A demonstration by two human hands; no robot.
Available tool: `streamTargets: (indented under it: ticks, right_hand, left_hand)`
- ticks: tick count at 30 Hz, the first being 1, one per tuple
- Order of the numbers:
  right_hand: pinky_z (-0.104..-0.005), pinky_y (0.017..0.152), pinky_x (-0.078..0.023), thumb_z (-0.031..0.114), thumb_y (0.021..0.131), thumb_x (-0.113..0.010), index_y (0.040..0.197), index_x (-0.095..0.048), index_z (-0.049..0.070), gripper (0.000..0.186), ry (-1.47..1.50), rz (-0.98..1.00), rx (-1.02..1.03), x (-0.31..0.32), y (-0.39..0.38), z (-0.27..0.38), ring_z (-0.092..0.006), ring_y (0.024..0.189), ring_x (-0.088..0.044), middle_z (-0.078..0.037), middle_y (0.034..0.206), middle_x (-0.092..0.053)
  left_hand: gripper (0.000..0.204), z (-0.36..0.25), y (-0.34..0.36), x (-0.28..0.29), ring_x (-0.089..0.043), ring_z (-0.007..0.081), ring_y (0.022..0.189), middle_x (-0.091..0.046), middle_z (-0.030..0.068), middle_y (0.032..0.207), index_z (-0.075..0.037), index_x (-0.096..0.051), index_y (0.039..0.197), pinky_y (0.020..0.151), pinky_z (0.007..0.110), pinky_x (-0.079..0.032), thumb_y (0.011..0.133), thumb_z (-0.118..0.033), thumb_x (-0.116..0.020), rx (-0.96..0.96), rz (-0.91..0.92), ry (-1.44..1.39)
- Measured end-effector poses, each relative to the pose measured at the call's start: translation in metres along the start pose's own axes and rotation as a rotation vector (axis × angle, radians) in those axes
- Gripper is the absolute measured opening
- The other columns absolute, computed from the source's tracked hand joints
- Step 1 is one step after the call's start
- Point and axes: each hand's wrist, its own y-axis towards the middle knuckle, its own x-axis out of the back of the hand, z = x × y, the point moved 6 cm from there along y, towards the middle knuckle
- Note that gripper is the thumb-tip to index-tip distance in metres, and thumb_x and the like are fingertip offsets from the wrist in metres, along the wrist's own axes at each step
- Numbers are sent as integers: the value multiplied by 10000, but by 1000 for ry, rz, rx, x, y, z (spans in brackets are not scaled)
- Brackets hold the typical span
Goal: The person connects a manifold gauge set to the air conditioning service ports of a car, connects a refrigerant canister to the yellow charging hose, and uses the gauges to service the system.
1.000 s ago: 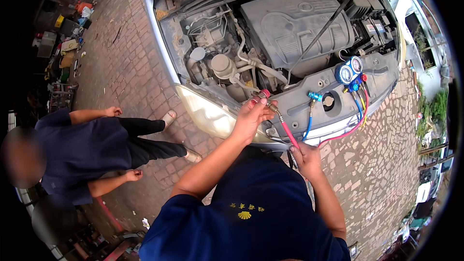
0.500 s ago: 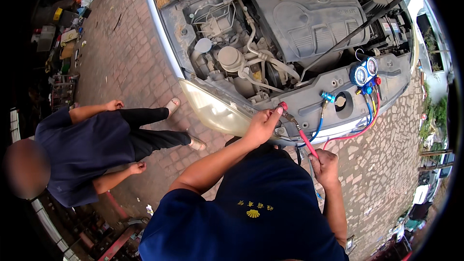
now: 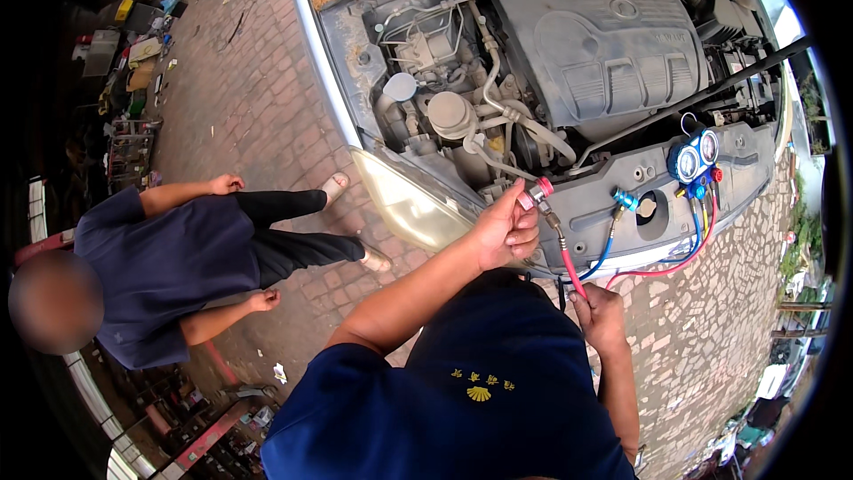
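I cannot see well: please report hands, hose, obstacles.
Left hand pinching red quick coupler. Right hand gripping red hose. Co-worker standing at left, away from hose.

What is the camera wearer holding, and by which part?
Left hand: the red-knobbed metal coupler, beside its knob. Right hand: the attached pink hose, near the coupler.

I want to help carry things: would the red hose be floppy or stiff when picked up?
The red hose probably bends without being limp: it curves by the car yet runs straight beside the right hand. Its metal end looks solid, so may feel heavy.
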Motion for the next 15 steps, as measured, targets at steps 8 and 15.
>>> streamTargets:
  ticks: [8,15]
  right_hand:
    - [-492,613,-483,211,961,-711,843,-643,30,227,-30,-158,102,13,23,11,-420,658,-620,-180,703,-617]
    - [-471,594,-494,224,902,-776,833,-641,40,239,-106,-213,256,14,22,27,-375,632,-623,-146,699,-615]
  left_hand:
    - [639,-54,-15,8,-560,120,605,-564,7,727,-72,-575,943,564,269,-431,1070,-668,-385,-206,-513,797]
    - [494,-39,-13,4,-552,130,642,-584,24,765,-83,-613,979,557,268,-413,1077,-555,-505,-343,-466,546]
